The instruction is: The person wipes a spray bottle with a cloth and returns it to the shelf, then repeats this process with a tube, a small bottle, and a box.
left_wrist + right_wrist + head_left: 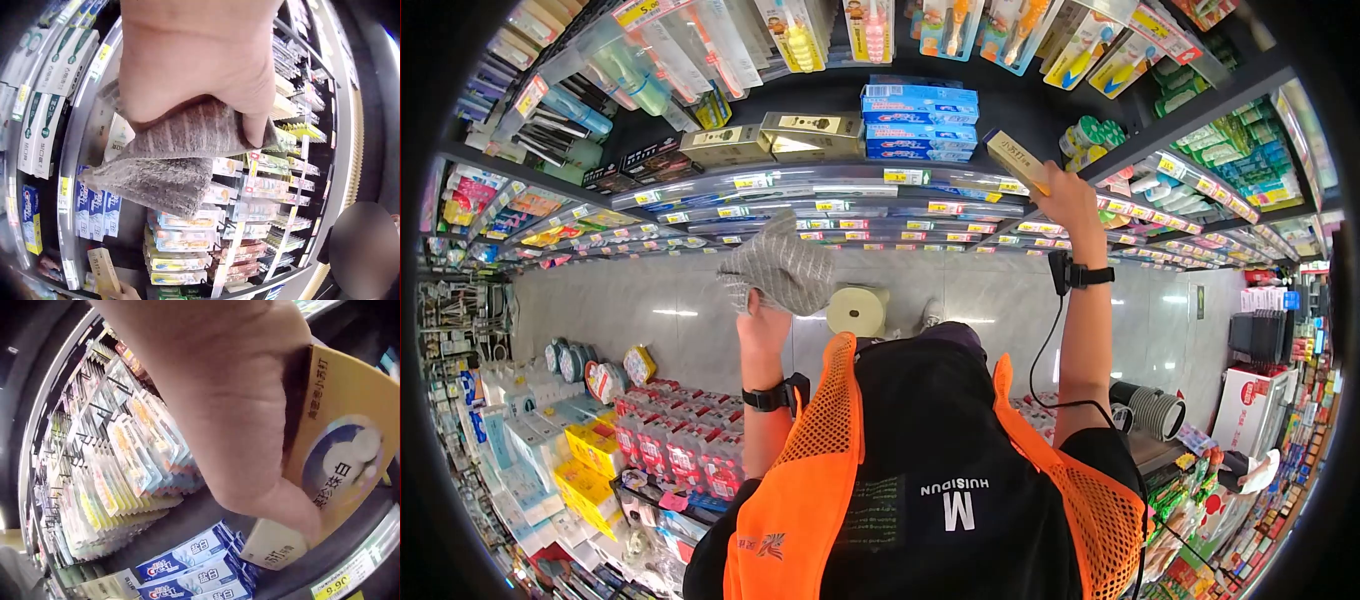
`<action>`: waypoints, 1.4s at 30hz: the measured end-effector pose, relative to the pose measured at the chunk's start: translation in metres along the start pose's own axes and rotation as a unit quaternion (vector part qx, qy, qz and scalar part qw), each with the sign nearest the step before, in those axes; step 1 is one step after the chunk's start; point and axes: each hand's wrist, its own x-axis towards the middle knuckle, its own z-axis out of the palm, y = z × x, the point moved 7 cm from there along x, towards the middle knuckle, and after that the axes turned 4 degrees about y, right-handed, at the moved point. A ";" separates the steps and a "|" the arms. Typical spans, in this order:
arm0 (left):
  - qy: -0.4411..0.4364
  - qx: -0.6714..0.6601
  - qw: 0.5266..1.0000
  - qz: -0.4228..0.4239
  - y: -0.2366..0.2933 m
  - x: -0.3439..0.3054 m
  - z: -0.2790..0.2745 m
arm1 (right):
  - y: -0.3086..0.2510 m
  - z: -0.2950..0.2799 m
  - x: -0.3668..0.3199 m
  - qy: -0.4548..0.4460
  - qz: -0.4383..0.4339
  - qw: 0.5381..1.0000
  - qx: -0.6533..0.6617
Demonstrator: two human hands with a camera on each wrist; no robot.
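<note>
My left hand [762, 325] grips a grey cloth [778, 268] with pale stripes, bunched and hanging from the fingers in the left wrist view. It is in front of the shelf edge, apart from the goods. My right hand [1068, 205] holds a gold toothpaste box [350, 444] over the right part of the shelf, thumb across its printed face. Left of that box, blue toothpaste boxes [920, 125] are stacked on the dark shelf [820, 92]. Further left lie gold boxes [812, 138].
Packaged toothbrushes [870, 30] hang above the shelf. Price tags [907, 177] line its front edge. Green cans [1100, 133] stand at the right near a divider. A pale round stool [857, 311] is on the floor, and stacked packs [680, 440] lie behind on the left.
</note>
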 end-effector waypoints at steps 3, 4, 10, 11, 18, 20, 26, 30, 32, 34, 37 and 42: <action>-0.016 -0.011 1.000 0.010 -0.003 -0.001 0.012 | 0.008 0.006 0.026 -0.043 0.002 0.997 -0.057; -0.030 -0.023 0.999 0.012 -0.005 -0.001 0.011 | 0.011 0.009 0.033 -0.044 -0.006 0.998 -0.051; -0.066 0.002 0.998 0.020 -0.017 -0.005 0.015 | 0.025 0.031 0.064 -0.105 -0.028 0.994 -0.017; -0.052 0.006 0.999 0.016 -0.019 -0.007 0.016 | 0.030 0.036 0.069 -0.099 -0.031 0.995 0.001; -0.024 0.016 1.000 0.002 -0.033 -0.018 0.027 | 0.047 0.076 0.079 -0.057 -0.095 0.982 0.151; -0.008 0.022 1.000 0.005 -0.037 -0.019 0.020 | 0.044 0.078 0.080 -0.065 -0.101 0.980 0.159; -0.028 0.032 0.999 0.011 -0.043 -0.025 0.041 | 0.041 0.076 0.082 -0.068 -0.123 0.976 0.165; -0.028 0.062 0.997 0.021 -0.048 -0.032 0.064 | 0.036 0.077 0.088 -0.105 -0.094 0.983 0.121; -0.040 0.063 0.997 0.030 -0.055 -0.040 0.068 | 0.037 0.086 0.088 -0.082 -0.114 0.982 0.123; -0.033 0.047 0.997 0.055 -0.058 -0.047 0.075 | 0.033 0.088 0.087 -0.069 -0.141 0.979 0.133; -0.023 -0.001 0.997 0.068 -0.072 -0.056 0.065 | 0.030 0.082 0.084 -0.067 -0.148 0.977 0.141; 0.022 0.077 0.993 0.081 -0.081 -0.053 0.065 | 0.027 0.065 0.074 -0.016 -0.154 0.975 0.159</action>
